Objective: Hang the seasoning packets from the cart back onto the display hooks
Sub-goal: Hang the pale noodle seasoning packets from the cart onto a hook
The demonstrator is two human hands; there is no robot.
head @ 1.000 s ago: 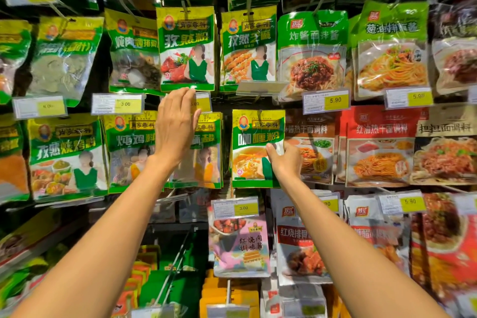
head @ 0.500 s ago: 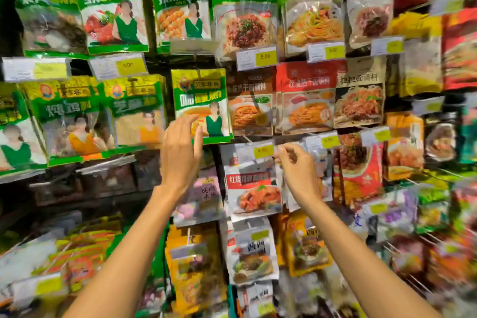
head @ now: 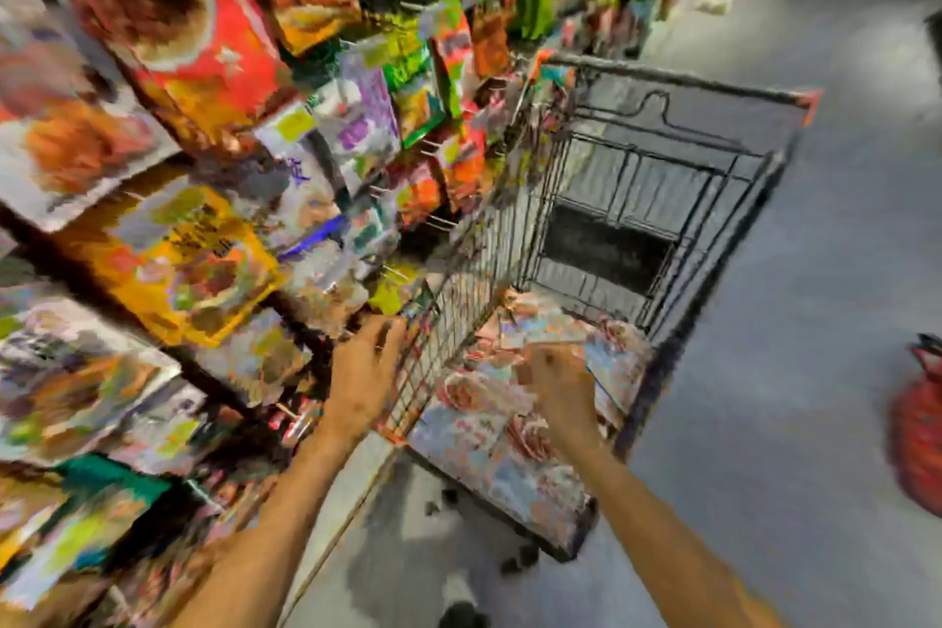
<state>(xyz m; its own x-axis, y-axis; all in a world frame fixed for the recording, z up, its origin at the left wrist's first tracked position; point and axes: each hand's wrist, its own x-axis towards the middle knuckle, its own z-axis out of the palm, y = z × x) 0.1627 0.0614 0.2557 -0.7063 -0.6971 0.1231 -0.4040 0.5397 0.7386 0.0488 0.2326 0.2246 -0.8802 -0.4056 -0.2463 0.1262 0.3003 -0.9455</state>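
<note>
The view is heavily blurred. A wire shopping cart (head: 662, 158) stands to the right of the display wall, with several seasoning packets (head: 489, 428) piled flat in its near end. My left hand (head: 364, 380) is at the cart's left rim, fingers spread, holding nothing that I can make out. My right hand (head: 558, 390) hovers over the packets in the cart, fingers curled downward; whether it grips a packet is lost in the blur. Hanging packets on the display hooks (head: 204, 265) fill the left half of the view.
Grey floor (head: 815, 321) lies to the right of the cart. A red object (head: 917, 428), perhaps a basket, sits at the right edge. The far end of the cart shows bare wire and a dark panel (head: 604, 247).
My view has swung down and right from the display wall to the cart. Both hands have dropped away from the hanging packets to the cart.
</note>
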